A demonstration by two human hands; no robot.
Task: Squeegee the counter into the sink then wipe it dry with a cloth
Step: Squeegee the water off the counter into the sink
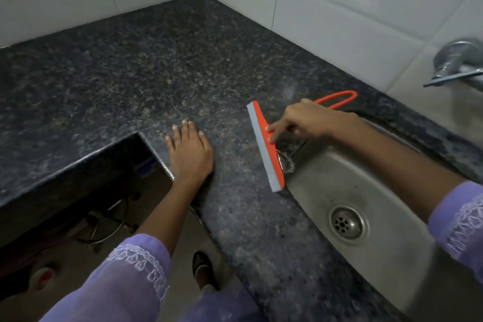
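Note:
An orange squeegee with a grey blade lies edge-down on the dark speckled granite counter, right at the left rim of the steel sink. My right hand grips its looped orange handle, two fingers pressed on the blade's back. A small pool of water gathers at the sink rim beside the blade's lower end. My left hand rests flat on the counter, fingers apart, near the inner corner of the counter edge. No cloth is in view.
White tiled walls enclose the counter at the back and right. A chrome tap juts out over the sink at the far right. The sink drain sits in the basin. Below the counter's inner corner is floor with a foot in a sandal.

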